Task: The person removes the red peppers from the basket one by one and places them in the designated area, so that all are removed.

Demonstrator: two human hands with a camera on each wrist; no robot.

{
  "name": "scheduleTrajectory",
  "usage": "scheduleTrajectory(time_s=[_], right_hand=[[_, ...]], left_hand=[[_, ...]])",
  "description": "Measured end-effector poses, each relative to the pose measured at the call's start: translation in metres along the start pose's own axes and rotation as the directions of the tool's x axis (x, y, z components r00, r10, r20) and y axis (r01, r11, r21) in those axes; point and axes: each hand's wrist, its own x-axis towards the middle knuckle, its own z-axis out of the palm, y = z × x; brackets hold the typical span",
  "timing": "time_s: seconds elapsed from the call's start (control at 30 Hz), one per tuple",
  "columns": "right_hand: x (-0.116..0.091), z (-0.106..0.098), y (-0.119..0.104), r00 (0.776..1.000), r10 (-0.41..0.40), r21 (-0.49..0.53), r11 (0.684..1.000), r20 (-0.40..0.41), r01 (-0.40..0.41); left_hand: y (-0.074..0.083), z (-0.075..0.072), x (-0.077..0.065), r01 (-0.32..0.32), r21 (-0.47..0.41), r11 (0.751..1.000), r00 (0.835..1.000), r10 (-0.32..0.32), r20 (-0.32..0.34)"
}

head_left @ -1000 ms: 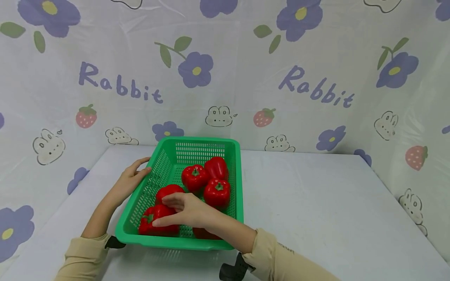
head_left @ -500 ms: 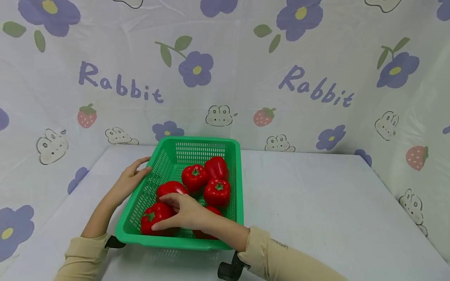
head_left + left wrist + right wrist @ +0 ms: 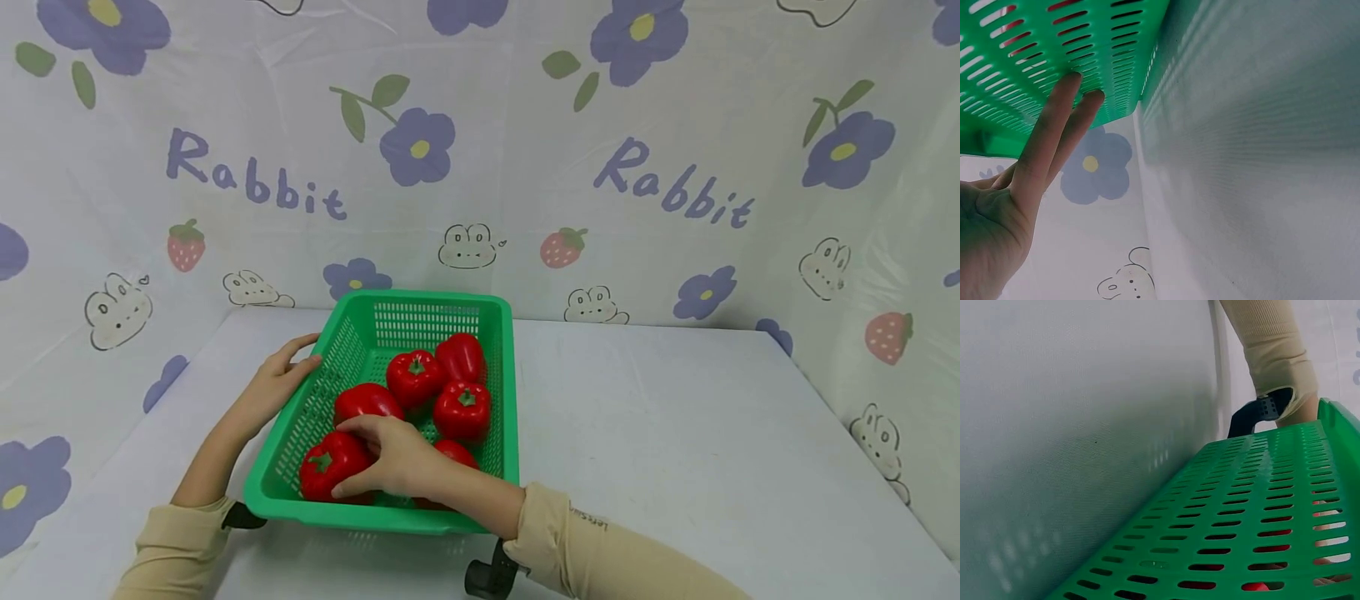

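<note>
A green plastic basket (image 3: 258,492) on the table holds several red bell peppers. My right hand (image 3: 405,457) reaches in over the near right side and holds the front-left bell pepper (image 3: 324,477), thumb on the near side and fingers on the far side. That pepper still sits low in the basket, green stem facing left. My left hand (image 3: 273,385) rests at the basket's left rim. In the left wrist view, straight fingers (image 3: 1054,125) of that hand touch the slotted outer wall (image 3: 1085,37). The right wrist view shows mostly the basket's outer wall (image 3: 1260,506); the right hand's fingers are hidden there.
Other bell peppers lie close by: one just behind the held one (image 3: 367,402), a group to the right (image 3: 463,412), and one partly under the right wrist (image 3: 456,452). The white table (image 3: 675,450) extends right. A patterned curtain (image 3: 510,183) hangs behind.
My right hand has closed in around the front-left bell pepper, which has turned slightly. The pepper behind it has shifted a little back and right. The left hand and basket stay put.
</note>
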Motion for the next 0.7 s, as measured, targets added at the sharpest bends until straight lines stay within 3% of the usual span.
scheduleTrajectory(time_s=[0.4,0.7], right_hand=[[0.0023,-0.0015,0.0039,1.000,-0.025,-0.078,0.997,0.004,0.026],[0.0017,-0.0010,0.0044,0.999,-0.031,-0.083,0.996,-0.038,0.027]], left_hand=[[-0.0027,-0.0001,0.0032,0.003,0.000,1.000,1.000,-0.003,-0.006],[-0.0019,0.0004,0.0021,0.005,0.003,1.000,1.000,-0.005,-0.009]])
